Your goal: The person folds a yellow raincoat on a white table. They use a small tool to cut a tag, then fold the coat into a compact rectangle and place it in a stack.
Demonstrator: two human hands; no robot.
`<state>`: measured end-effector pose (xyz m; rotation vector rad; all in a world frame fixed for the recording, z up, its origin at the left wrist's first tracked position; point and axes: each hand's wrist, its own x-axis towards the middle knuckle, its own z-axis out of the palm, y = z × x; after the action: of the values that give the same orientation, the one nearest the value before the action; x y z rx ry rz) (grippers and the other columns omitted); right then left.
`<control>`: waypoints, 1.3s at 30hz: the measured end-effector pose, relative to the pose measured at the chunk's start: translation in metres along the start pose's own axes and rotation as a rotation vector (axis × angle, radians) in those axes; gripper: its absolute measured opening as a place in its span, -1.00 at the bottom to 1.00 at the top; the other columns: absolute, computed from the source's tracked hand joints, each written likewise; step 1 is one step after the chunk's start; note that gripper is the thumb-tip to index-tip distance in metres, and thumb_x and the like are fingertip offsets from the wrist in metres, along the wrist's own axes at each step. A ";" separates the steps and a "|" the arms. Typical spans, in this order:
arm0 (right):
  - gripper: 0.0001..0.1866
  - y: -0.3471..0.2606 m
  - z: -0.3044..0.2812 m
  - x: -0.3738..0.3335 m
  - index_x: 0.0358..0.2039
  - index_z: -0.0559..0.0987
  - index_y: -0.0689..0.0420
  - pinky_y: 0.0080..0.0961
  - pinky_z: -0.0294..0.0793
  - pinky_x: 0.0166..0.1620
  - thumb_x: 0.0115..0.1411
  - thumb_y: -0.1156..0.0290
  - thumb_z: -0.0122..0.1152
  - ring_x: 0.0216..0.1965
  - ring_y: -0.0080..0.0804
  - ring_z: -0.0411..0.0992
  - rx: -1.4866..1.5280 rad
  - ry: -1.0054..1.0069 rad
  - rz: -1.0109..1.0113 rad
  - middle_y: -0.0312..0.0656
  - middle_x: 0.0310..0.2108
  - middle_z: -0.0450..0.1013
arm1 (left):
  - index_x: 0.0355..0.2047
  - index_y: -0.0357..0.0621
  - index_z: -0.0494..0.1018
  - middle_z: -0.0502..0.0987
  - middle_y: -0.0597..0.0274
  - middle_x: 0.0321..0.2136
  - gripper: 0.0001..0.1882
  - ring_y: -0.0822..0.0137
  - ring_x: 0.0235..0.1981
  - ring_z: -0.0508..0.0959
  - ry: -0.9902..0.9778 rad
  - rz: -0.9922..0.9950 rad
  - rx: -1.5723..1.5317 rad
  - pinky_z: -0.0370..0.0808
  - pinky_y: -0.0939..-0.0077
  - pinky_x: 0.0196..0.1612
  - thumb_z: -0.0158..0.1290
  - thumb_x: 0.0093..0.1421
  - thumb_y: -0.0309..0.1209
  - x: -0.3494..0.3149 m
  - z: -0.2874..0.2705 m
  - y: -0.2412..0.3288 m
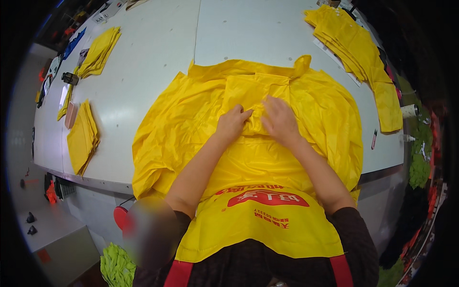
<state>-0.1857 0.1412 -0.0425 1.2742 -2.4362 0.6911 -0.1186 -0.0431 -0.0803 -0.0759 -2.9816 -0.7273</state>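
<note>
A shiny yellow garment (330,110) is spread across the near side of the table, with its kind not certain from here. A raised band of cloth runs along its far edge, and a square, pocket-like panel (246,91) lies in its middle. My left hand (231,125) pinches the wrinkled cloth at the panel's lower left part. Close by on the right, my right hand (281,122) is over the same panel with its fingers bent toward the cloth. Motion smears those fingers, so their grip does not show clearly.
Stacks of yellow cut pieces lie at the right (346,43), far left (100,50) and near left (82,138) of the white table (158,43). A small dark pen-like item (374,139) and a white spool (409,111) are on the right. Bright green cloth (117,265) sits below left.
</note>
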 end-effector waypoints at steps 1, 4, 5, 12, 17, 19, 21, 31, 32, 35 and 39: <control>-0.51 -0.011 0.000 -0.007 -0.04 0.37 0.17 -0.23 0.30 0.01 0.01 0.29 0.19 -0.02 -0.13 0.30 -0.005 -0.079 -0.067 -0.05 0.00 0.32 | -0.13 0.19 0.45 0.42 0.27 -0.34 -0.66 0.21 -0.36 0.51 0.003 0.008 -0.005 0.47 0.33 -0.37 0.01 0.05 -0.44 -0.001 0.000 -0.003; -0.57 -0.018 0.015 -0.029 -0.09 0.43 0.19 -0.30 0.27 0.04 -0.02 0.42 0.21 -0.02 -0.14 0.31 -0.013 -0.199 -0.176 -0.08 -0.04 0.36 | -0.14 0.12 0.45 0.43 0.27 -0.34 -0.68 0.22 -0.34 0.50 -0.040 0.011 -0.050 0.46 0.32 -0.33 0.02 0.05 -0.42 -0.002 -0.004 -0.009; -0.61 -0.006 0.028 -0.037 -0.13 0.45 0.19 -0.30 0.30 0.01 -0.02 0.42 0.21 -0.07 -0.15 0.33 0.108 -0.159 -0.151 -0.10 -0.09 0.39 | -0.14 0.08 0.45 0.44 0.27 -0.34 -0.69 0.23 -0.33 0.50 -0.059 0.001 -0.071 0.45 0.32 -0.30 0.02 0.05 -0.40 -0.003 -0.004 -0.010; -0.70 0.025 0.052 -0.040 -0.25 0.51 0.15 -0.33 0.35 -0.13 -0.07 0.46 0.24 -0.26 -0.16 0.38 0.472 -0.159 0.050 -0.16 -0.28 0.47 | -0.42 -0.12 0.50 0.50 0.24 -0.40 -0.81 0.19 -0.29 0.45 0.187 0.366 -0.016 0.38 0.27 -0.23 0.11 0.02 -0.28 -0.014 -0.009 0.012; -0.69 0.004 0.025 -0.028 -0.25 0.51 0.12 -0.37 0.34 -0.15 -0.07 0.42 0.25 -0.24 -0.23 0.35 0.222 -0.050 0.019 -0.22 -0.32 0.44 | -0.58 -0.18 0.46 0.50 0.14 -0.52 -0.77 0.13 -0.36 0.42 -0.001 0.140 -0.199 0.35 0.25 -0.27 0.09 0.05 -0.28 0.003 0.002 -0.002; -0.69 -0.003 0.016 -0.027 -0.25 0.50 0.11 -0.39 0.34 -0.17 -0.06 0.39 0.26 -0.23 -0.26 0.34 0.036 0.006 -0.116 -0.25 -0.37 0.42 | -0.60 -0.20 0.46 0.50 0.11 -0.54 -0.76 0.11 -0.38 0.42 -0.005 0.133 -0.205 0.35 0.24 -0.28 0.09 0.05 -0.27 0.006 0.004 -0.007; -0.74 0.007 0.027 -0.033 -0.30 0.51 0.09 -0.38 0.33 -0.18 -0.06 0.38 0.26 -0.26 -0.27 0.33 0.071 -0.027 -0.063 -0.26 -0.41 0.40 | -0.60 -0.20 0.46 0.49 0.10 -0.54 -0.75 0.10 -0.40 0.41 -0.035 0.150 -0.174 0.35 0.24 -0.30 0.09 0.05 -0.27 0.010 0.006 -0.010; -0.85 0.048 0.046 -0.022 -0.48 0.51 0.07 -0.36 0.31 -0.23 -0.03 0.30 0.25 -0.33 -0.27 0.31 0.296 -0.242 0.076 -0.27 -0.47 0.38 | -0.54 -0.01 0.53 0.46 0.35 -0.41 -0.82 0.28 -0.22 0.36 0.209 0.324 0.127 0.19 0.25 -0.05 0.17 -0.08 -0.21 0.013 -0.004 0.004; -0.84 0.038 0.036 -0.015 -0.46 0.51 0.08 -0.37 0.30 -0.22 -0.04 0.33 0.26 -0.33 -0.26 0.32 0.193 -0.151 0.062 -0.27 -0.47 0.38 | -0.53 -0.01 0.53 0.45 0.35 -0.42 -0.82 0.28 -0.23 0.36 0.204 0.315 0.097 0.19 0.26 -0.06 0.17 -0.08 -0.21 0.014 0.002 -0.003; -0.82 0.012 0.012 0.000 -0.44 0.52 0.09 -0.39 0.30 -0.21 -0.06 0.34 0.27 -0.33 -0.28 0.33 -0.033 0.012 -0.018 -0.27 -0.48 0.39 | -0.54 0.00 0.53 0.45 0.34 -0.43 -0.83 0.27 -0.22 0.36 0.146 0.271 0.036 0.18 0.28 -0.05 0.16 -0.07 -0.22 0.026 0.000 -0.009; -0.82 0.031 0.033 -0.010 -0.44 0.53 0.08 -0.42 0.33 -0.27 -0.04 0.29 0.26 -0.36 -0.31 0.36 0.040 -0.091 -0.082 -0.26 -0.49 0.40 | -0.43 -0.03 0.53 0.47 0.31 -0.36 -0.80 0.26 -0.18 0.37 -0.060 0.126 0.033 0.20 0.28 -0.06 0.16 -0.05 -0.24 0.035 0.001 -0.013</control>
<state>-0.2067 0.1454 -0.0831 1.4427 -2.4366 0.6768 -0.1547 -0.0527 -0.0842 -0.2865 -3.0102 -0.6730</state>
